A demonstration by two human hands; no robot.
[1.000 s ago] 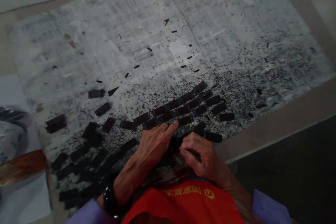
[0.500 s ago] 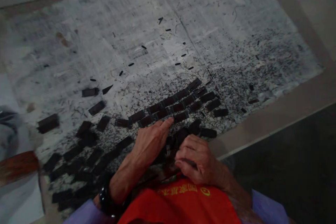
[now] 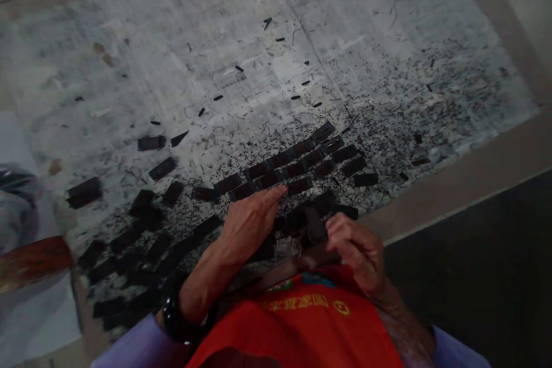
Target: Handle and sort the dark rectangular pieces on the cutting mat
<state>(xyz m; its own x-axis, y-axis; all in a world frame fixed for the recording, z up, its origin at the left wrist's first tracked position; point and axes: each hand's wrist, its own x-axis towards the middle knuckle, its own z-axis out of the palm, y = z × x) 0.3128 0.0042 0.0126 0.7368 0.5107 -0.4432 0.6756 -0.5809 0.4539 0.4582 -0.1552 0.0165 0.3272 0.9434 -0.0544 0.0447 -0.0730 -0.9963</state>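
My left hand (image 3: 252,215) lies palm down over the dark blocks, fingers stretched out and close together. Its fingertips reach the near end of a small dark rectangular block (image 3: 299,186) in the rows; I cannot tell if they press on it. To the right, my right hand (image 3: 356,244) is closed in a pinch near the table's front edge. What its fingers hold, if anything, is too dark to make out. Just left of those fingertips, another dark block (image 3: 316,225) stands tilted among darker pieces. Several blocks lie in slanting rows (image 3: 280,160) beyond my hands.
Black shavings and slivers cover the stained white sheet (image 3: 181,69), thickest at right. A loose heap of dark blocks (image 3: 125,267) is at the near left. A reddish-brown object (image 3: 37,261) and white paper (image 3: 38,319) lie at far left. My red apron (image 3: 297,328) meets the table edge.
My right hand has moved right and slightly up, uncovering the tilted dark block beside its fingers. My left hand stays nearly in place over the blocks. The view has shifted slightly.
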